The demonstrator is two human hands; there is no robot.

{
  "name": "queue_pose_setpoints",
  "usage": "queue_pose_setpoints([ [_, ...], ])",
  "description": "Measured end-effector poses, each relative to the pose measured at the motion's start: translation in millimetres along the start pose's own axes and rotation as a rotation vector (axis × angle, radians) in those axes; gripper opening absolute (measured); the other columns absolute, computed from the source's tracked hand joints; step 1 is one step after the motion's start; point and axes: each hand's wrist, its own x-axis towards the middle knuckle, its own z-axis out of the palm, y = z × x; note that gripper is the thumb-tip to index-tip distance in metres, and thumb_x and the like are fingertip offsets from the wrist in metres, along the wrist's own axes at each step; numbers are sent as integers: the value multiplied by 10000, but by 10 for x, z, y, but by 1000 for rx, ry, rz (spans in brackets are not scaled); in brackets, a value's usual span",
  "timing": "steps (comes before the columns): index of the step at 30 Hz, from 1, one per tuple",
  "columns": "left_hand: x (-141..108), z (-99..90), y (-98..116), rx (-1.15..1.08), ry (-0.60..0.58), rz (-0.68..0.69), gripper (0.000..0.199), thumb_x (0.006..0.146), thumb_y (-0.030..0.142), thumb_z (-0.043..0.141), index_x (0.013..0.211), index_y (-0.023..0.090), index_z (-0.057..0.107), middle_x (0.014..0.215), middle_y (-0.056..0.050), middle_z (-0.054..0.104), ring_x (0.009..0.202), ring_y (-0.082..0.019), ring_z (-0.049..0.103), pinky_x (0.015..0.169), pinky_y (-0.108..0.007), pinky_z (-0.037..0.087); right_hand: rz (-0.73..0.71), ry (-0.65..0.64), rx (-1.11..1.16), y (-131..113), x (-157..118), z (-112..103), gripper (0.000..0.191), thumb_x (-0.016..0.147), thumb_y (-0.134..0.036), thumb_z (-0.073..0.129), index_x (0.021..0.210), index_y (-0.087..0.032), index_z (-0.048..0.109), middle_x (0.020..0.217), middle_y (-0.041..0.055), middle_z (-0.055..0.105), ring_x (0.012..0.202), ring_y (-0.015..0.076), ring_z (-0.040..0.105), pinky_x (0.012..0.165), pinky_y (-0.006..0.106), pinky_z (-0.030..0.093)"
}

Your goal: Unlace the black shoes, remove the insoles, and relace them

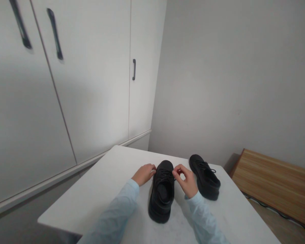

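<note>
A black lace-up shoe lies on the white table, its toe pointing away from me and its opening towards me. At the left edge of its lacing is my left hand, fingers curled together against the shoe; whatever they pinch is hidden. Thumb and forefinger of my right hand meet in a pinch at the right edge, on the end of the shoelace. To the right of that hand stands a second black shoe, laced, with a loop sticking out at its side.
White cupboard doors with dark handles rise behind the table on the left. A grey wall runs along the back. Right of the table is a wood-grain board or bench, with a dark cable along its lower edge.
</note>
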Motion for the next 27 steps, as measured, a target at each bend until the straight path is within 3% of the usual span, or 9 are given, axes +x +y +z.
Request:
queue_pose_setpoints([
  [8,3,-7,9,15,-4,-9,236,871,294,446,952,182,637,955,-85,666,920,-204,600,807,-277,417,-249,-172,-226,-181,-75,81,172,807,-283,564,663,-200,518,644,4,535,688,163,477,668,299,361],
  [18,16,-11,-6,6,-7,-5,216,860,290,468,925,186,646,933,-74,675,904,-200,604,800,-276,416,-403,-267,-457,-371,-221,189,218,819,-351,548,673,-189,552,648,25,564,699,176,477,679,312,332],
  [23,10,-15,-8,12,-7,-3,208,859,290,479,931,190,646,947,-73,672,910,-194,599,810,-272,411,-295,-270,-713,-548,-492,296,233,806,-415,595,738,-193,572,746,53,615,741,211,524,717,352,349],
  [27,14,-21,-2,20,-15,-5,216,865,297,476,933,185,647,955,-80,670,924,-197,598,823,-274,409,-146,-192,-848,-539,-730,481,322,664,-437,743,800,-185,595,756,74,620,754,267,549,764,429,367],
])
